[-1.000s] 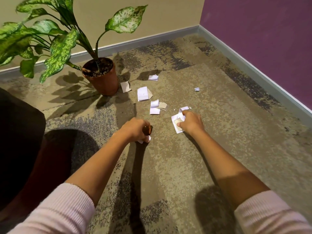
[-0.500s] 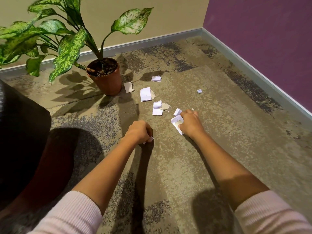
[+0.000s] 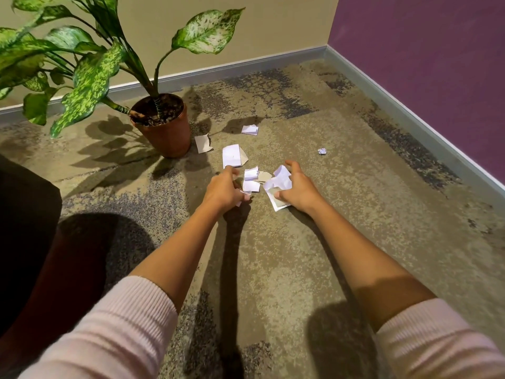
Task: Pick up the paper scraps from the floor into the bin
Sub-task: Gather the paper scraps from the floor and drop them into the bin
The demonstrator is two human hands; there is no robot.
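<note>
So, status: early-ish by my read; collecting is going on, nothing is reaching a bin yet.
Left hand [image 3: 224, 188]: curling round a few small scraps [image 3: 245, 193], white bits are poking out under the fingers.
Right hand [image 3: 297, 187]: thumb is pinning a paper bundle [image 3: 280, 183] against the palm, fingers are spreading forward over the floor [image 3: 278, 269].
Between the hands: little pieces [image 3: 251, 179] are lying loose, just beside both hands.
Farther out: folded white piece [image 3: 232, 159] is lying near the left fingertips; beige scrap [image 3: 202, 143] is sitting just beside the plant pot [image 3: 166, 135]; second folded piece [image 3: 250, 129] and crumpled ball [image 3: 322, 151] are lying well apart from the hands.
Bin: not showing; dark shape [image 3: 24, 214] is sitting at the left edge, cannot tell what it is.
Remaining: several loose pieces are waiting on the floor, then both handfuls are needing a trip to the bin.
</note>
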